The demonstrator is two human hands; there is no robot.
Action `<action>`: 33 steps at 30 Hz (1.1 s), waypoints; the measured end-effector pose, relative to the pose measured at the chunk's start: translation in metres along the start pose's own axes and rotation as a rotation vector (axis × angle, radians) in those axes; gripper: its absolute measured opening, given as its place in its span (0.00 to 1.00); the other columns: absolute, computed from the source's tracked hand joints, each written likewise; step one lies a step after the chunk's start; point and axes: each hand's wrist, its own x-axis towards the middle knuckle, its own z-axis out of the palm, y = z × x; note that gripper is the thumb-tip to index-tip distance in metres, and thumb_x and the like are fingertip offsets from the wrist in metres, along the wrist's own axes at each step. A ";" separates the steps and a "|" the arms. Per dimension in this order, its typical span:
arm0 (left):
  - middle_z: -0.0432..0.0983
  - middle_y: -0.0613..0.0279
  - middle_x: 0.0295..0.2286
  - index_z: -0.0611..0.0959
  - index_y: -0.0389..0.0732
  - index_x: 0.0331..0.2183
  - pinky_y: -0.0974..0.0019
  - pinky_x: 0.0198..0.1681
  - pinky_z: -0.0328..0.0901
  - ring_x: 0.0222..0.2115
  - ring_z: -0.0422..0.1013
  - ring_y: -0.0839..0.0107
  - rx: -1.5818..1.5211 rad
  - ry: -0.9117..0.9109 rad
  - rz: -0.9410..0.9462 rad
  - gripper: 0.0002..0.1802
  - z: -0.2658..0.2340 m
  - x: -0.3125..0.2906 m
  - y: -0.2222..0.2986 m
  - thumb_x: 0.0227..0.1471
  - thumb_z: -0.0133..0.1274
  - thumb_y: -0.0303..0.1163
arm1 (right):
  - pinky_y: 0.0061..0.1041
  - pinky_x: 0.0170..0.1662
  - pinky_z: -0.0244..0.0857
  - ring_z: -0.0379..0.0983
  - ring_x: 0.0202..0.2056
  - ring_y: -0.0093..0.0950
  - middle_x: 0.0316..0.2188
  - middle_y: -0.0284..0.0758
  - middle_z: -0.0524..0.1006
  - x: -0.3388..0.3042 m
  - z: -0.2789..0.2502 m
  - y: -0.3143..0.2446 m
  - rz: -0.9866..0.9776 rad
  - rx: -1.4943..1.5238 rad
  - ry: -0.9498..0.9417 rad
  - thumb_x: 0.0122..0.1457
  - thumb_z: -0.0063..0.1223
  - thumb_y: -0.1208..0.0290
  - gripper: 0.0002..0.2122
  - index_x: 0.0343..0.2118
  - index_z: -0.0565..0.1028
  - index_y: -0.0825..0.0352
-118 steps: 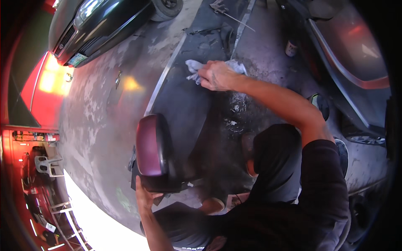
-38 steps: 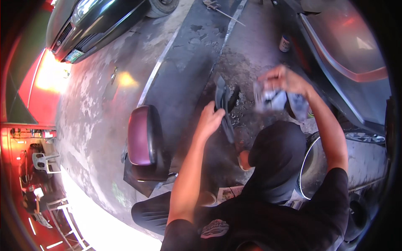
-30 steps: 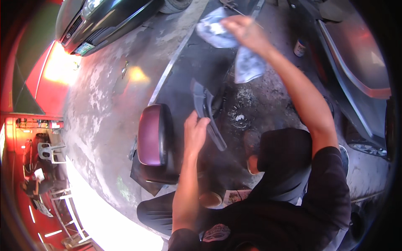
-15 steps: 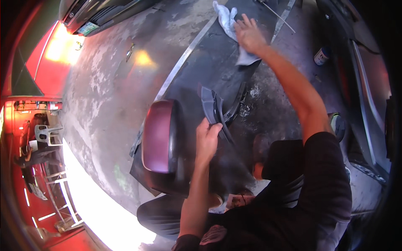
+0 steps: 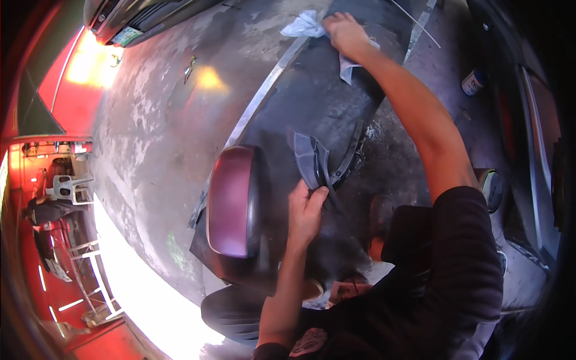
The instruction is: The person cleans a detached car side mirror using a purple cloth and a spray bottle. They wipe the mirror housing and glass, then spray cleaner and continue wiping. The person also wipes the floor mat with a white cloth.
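My left hand [image 5: 306, 213] is closed on the lower end of a curved dark plastic trim piece [image 5: 307, 159], fingers and thumb pinching it. Far ahead, my right arm is stretched out, and my right hand [image 5: 348, 37] has its fingers curled on a pale cloth [image 5: 303, 25]. The cloth is bunched up left of the hand, and a corner hangs out below the wrist. Just beyond the left hand, a second narrow curved black strip [image 5: 351, 159] lies on the dark board [image 5: 282, 114].
A purple, rounded mirror-like cover [image 5: 231, 201] stands left of my left hand. Pale strips [image 5: 264, 90] edge the board. To the right are a small can [image 5: 472, 83], a round tin [image 5: 492, 191] and a dark car panel [image 5: 534, 150]. Another vehicle [image 5: 135, 27] stands at upper left.
My right hand went from spread fingers over the cloth to curled fingers on it. The cloth has shifted left and bunched up. The left hand still grips the trim piece.
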 end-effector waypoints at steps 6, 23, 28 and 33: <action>0.77 0.65 0.28 0.82 0.32 0.40 0.69 0.37 0.65 0.31 0.69 0.77 0.045 0.013 0.039 0.12 0.002 -0.001 -0.003 0.55 0.54 0.28 | 0.46 0.70 0.48 0.56 0.69 0.40 0.65 0.43 0.67 -0.053 0.011 -0.001 -0.239 0.342 0.100 0.70 0.43 0.67 0.19 0.62 0.69 0.62; 0.76 0.69 0.29 0.82 0.33 0.39 0.73 0.37 0.63 0.30 0.67 0.81 -0.038 0.044 0.068 0.11 0.002 -0.006 -0.004 0.55 0.53 0.26 | 0.47 0.68 0.52 0.60 0.66 0.47 0.63 0.49 0.67 -0.105 0.024 0.040 -0.046 0.060 0.221 0.65 0.42 0.69 0.23 0.62 0.68 0.68; 0.79 0.65 0.30 0.82 0.31 0.41 0.70 0.38 0.65 0.32 0.70 0.78 -0.017 0.017 0.048 0.12 -0.002 -0.005 -0.006 0.57 0.55 0.28 | 0.43 0.67 0.55 0.61 0.65 0.44 0.63 0.47 0.67 -0.055 0.037 0.129 0.135 -0.001 0.204 0.65 0.43 0.70 0.21 0.59 0.71 0.69; 0.79 0.66 0.31 0.82 0.32 0.41 0.70 0.40 0.65 0.33 0.70 0.78 0.001 0.043 0.061 0.12 -0.004 -0.007 -0.013 0.57 0.55 0.28 | 0.50 0.68 0.50 0.61 0.64 0.50 0.60 0.55 0.68 -0.008 0.081 0.189 0.297 0.141 0.352 0.66 0.39 0.64 0.20 0.53 0.72 0.72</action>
